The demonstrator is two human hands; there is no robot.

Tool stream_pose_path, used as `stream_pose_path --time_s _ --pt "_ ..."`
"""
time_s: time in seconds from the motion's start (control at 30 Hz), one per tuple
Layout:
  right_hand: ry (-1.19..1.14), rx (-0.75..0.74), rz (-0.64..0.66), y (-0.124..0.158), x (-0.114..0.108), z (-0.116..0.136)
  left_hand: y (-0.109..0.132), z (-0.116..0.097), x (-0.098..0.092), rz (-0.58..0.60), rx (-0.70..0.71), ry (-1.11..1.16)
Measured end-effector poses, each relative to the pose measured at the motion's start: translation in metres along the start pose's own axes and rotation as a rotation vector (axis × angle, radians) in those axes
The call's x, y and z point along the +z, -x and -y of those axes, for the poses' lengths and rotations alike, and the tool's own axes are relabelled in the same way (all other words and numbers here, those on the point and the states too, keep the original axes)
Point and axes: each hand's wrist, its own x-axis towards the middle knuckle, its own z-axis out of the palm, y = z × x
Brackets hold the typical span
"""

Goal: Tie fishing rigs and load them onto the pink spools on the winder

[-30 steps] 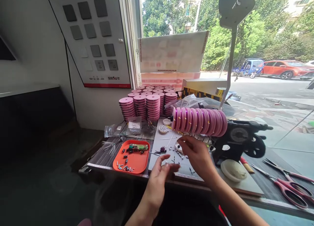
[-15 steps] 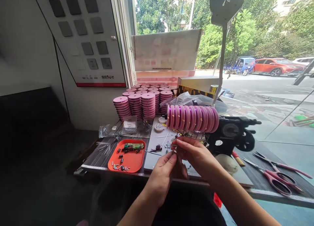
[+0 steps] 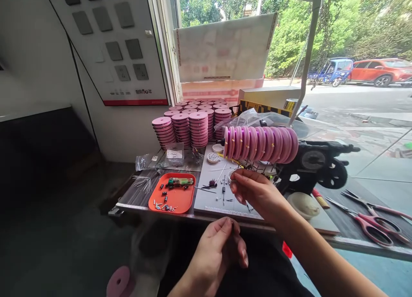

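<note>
My right hand (image 3: pixel 255 194) hovers over the white work board (image 3: pixel 214 202), its fingers pinched together just below the row of pink spools (image 3: pixel 260 143) mounted on a black winding machine (image 3: pixel 317 166). What the fingertips grip is too small to make out. My left hand (image 3: pixel 219 250) sits lower, in front of the table edge above my lap, with thumb and forefinger pinched on something tiny that I cannot name. Small hooks and beads lie scattered on the board between the two hands.
Stacks of pink spools (image 3: pixel 189 127) stand at the back by the window. An orange tray (image 3: pixel 173 197) of small parts lies left of the board, with plastic bags (image 3: pixel 175 155) behind it. Red scissors (image 3: pixel 375 226) lie at the right. One pink spool (image 3: pixel 120 282) rests low by my lap.
My hands met at the board half a second ago and have since separated: the left dropped toward my lap, the right rose slightly toward the spool row.
</note>
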Motion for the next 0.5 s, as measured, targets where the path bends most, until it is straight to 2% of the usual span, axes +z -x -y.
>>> stream_pose_path --time_s 0.5 --pt "-0.016 -0.001 0.006 -0.0022 -0.0013 -0.0017 0.0009 0.0107 -0.0056 0.005 0.004 0.055"
